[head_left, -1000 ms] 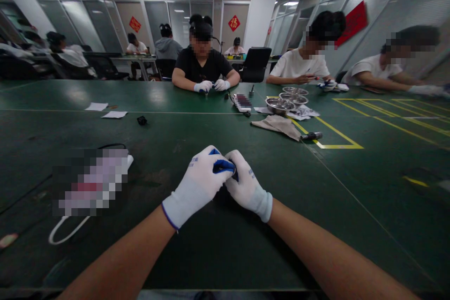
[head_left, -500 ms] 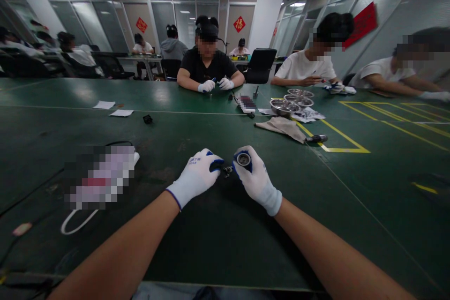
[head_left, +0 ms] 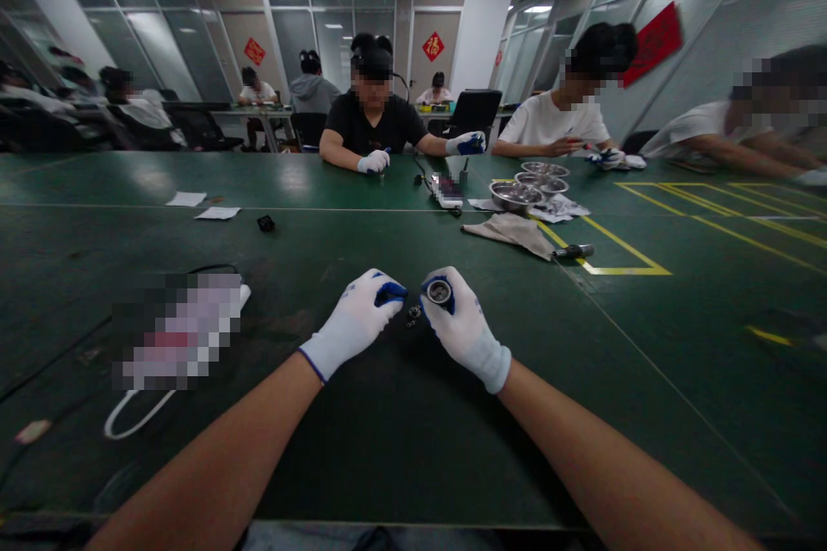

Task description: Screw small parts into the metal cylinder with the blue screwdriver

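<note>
In white gloves with blue palms, both my hands meet over the table in the middle of the head view. My right hand (head_left: 460, 320) is wrapped round a round metal cylinder part (head_left: 440, 293), its hollow end facing up. The fingertips of my left hand (head_left: 358, 310) are pinched together just left of it; whatever they hold, if anything, is too small to make out. Between the two hands lie several small metal pieces (head_left: 413, 314) on the tabletop, too small to name.
The green table (head_left: 349, 448) carries a power strip-like blurred object (head_left: 242, 301) with cables at left, and a black item (head_left: 265, 224). Farther right are a beige cloth (head_left: 507, 230), a metal tool (head_left: 574, 250) and steel bowls (head_left: 513, 195). Co-workers sit opposite, one in black (head_left: 371, 120).
My left fingers have drawn into a rounder pinch, while my right hand keeps its grip on the cylinder part. The co-worker opposite has moved one gloved hand out to the right. The view shifted slightly.
</note>
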